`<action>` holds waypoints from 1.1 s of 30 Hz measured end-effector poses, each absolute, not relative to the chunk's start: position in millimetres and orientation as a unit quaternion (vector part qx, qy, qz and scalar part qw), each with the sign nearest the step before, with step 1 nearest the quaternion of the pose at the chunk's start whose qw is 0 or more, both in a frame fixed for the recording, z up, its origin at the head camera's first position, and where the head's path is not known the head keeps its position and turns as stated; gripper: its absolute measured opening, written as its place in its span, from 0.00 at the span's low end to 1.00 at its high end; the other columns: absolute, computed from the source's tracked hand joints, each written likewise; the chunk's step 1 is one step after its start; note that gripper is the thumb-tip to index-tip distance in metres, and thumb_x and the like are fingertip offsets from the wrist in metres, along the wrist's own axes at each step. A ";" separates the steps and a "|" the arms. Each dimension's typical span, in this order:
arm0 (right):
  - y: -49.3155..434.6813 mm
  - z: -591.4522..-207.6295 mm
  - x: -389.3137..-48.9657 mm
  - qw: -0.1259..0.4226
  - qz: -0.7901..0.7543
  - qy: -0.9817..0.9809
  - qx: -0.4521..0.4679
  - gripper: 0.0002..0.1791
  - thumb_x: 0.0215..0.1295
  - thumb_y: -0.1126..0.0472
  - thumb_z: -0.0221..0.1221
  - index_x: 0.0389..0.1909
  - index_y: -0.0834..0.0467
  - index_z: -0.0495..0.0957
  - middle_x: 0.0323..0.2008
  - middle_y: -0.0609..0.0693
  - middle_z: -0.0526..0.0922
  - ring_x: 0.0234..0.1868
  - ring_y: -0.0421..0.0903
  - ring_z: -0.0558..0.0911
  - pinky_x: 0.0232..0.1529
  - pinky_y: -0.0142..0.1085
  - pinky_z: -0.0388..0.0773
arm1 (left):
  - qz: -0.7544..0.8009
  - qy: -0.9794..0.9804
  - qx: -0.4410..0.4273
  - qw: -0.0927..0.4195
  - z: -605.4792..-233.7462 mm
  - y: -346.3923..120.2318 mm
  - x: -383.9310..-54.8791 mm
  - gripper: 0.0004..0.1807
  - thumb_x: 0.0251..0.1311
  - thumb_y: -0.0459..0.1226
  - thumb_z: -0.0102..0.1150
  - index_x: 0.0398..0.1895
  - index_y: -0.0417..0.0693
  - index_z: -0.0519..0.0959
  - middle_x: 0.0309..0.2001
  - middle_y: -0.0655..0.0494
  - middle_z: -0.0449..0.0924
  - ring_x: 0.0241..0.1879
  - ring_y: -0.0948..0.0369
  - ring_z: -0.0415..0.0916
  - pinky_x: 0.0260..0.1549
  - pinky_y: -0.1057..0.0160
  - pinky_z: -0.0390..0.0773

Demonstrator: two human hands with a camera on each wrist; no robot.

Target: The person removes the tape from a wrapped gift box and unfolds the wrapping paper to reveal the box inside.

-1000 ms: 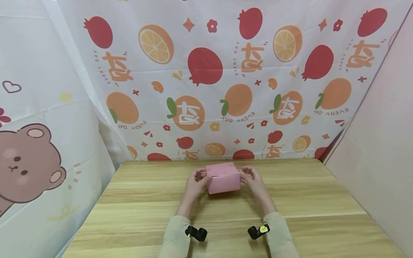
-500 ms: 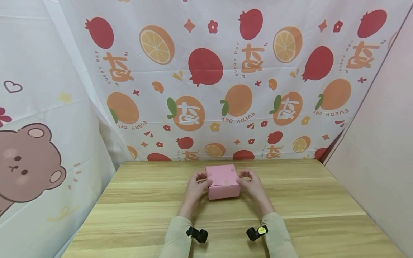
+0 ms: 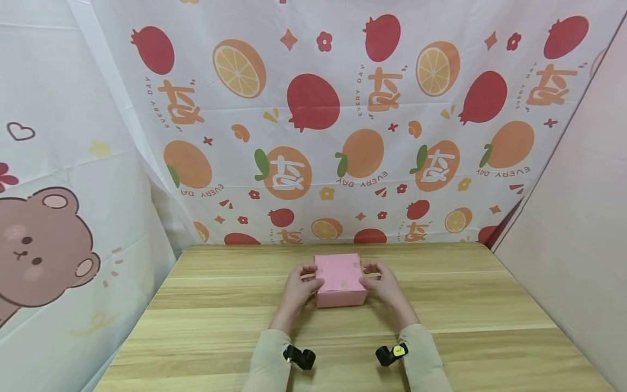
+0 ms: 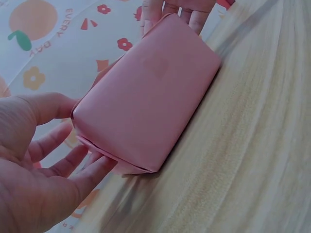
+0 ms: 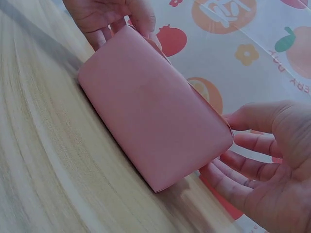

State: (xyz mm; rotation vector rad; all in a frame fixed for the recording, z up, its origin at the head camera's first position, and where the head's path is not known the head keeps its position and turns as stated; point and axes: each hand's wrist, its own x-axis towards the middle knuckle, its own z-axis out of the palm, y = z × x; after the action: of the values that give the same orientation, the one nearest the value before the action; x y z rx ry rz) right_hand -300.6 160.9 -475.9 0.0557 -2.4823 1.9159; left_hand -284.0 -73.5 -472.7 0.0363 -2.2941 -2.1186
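Observation:
A pink paper box [image 3: 339, 272], lidded and roughly square on top, sits near the back of the wooden table with its front side facing me. At its left end my left hand [image 3: 297, 284] holds it, thumb at the front top corner and fingers along the side. My right hand [image 3: 386, 283] grips the opposite end in the same way. The left wrist view shows the thumb and fingertips of the left hand [image 4: 43, 155] against the box's end. In the right wrist view, the right hand [image 5: 277, 155] touches the near corner and end. The box's back is hidden.
The wooden table [image 3: 220, 326] runs back to a fruit-print curtain [image 3: 313, 141]. A bear-print cloth [image 3: 44, 250] hangs at the left, and a plain pale cloth [image 3: 583, 218] at the right. Black wrist cameras [image 3: 300, 356] sit on both sleeves.
The box, tilted with its front side turned up a second ago, has been lowered and levelled so its top shows more. Both hands have kept hold of it.

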 end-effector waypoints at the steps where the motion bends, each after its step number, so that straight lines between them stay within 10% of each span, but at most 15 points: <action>1: 161.0 -475.8 -300.5 0.003 0.608 -0.794 0.017 0.23 0.58 0.68 0.64 0.55 0.66 0.73 0.50 0.62 0.77 0.38 0.45 0.78 0.37 0.31 0.79 | -0.676 -0.737 0.013 0.009 -473.1 -73.5 -284.3 0.21 0.56 0.30 0.66 0.53 0.37 0.74 0.55 0.40 0.74 0.50 0.54 0.77 0.40 0.67 0.80; 17: 146.7 -467.7 -300.6 0.114 0.486 -0.866 0.021 0.23 0.63 0.56 0.64 0.53 0.66 0.76 0.49 0.62 0.80 0.48 0.54 0.79 0.49 0.47 0.78 | -0.549 -0.832 -0.013 0.071 -465.8 -83.2 -281.6 0.23 0.62 0.43 0.62 0.55 0.39 0.76 0.55 0.39 0.77 0.56 0.44 0.74 0.57 0.44 0.73; 33: 123.8 -465.9 -308.1 0.143 0.426 -0.893 0.008 0.16 0.61 0.54 0.64 0.43 0.62 0.79 0.42 0.57 0.80 0.43 0.52 0.79 0.47 0.46 0.78 | -0.426 -0.900 -0.064 0.061 -470.5 -82.7 -277.7 0.34 0.60 0.54 0.62 0.65 0.46 0.72 0.64 0.42 0.73 0.66 0.46 0.68 0.64 0.44 0.68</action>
State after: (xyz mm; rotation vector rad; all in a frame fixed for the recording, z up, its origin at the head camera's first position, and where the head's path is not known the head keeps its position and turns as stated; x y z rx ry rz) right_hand -308.1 123.8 -465.9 0.0236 -2.5774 1.2292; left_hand -277.7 -82.7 -470.5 -0.1938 -2.7234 -1.2880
